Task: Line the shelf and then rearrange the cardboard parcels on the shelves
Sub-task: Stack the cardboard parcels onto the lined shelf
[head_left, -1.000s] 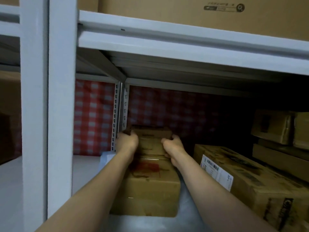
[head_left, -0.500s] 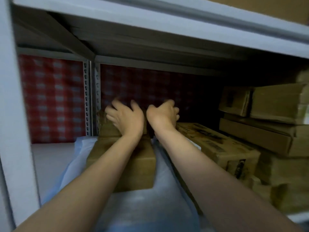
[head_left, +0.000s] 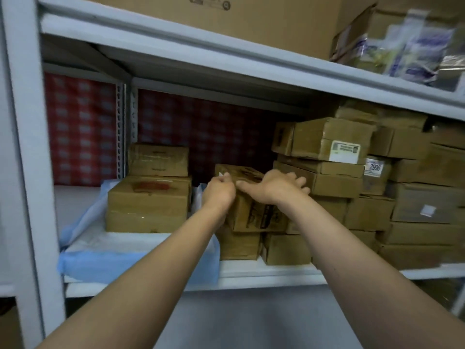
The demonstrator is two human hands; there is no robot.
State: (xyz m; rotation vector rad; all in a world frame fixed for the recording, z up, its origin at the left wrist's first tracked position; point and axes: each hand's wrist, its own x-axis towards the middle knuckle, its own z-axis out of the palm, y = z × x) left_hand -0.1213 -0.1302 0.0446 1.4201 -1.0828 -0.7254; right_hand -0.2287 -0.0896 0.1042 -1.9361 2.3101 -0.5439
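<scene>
A blue and white liner sheet (head_left: 108,250) covers the left part of the grey shelf (head_left: 264,270). On it stand two stacked cardboard parcels: a small one (head_left: 158,159) on a larger one with a red mark (head_left: 148,205). Right of them a printed parcel (head_left: 254,212) sits tilted on other boxes. My left hand (head_left: 217,193) grips its left top corner. My right hand (head_left: 275,188) lies over its top right edge, fingers spread across the parcel.
A tall pile of several cardboard parcels (head_left: 377,187) fills the right half of the shelf. A red checked backing (head_left: 80,132) lines the rear. A grey upright post (head_left: 32,172) stands at left. The shelf above holds a large box (head_left: 226,18) and plastic packets (head_left: 415,46).
Both hands left the two stacked parcels at left and moved right onto the tilted printed parcel. The view has pulled back and shifted right.
</scene>
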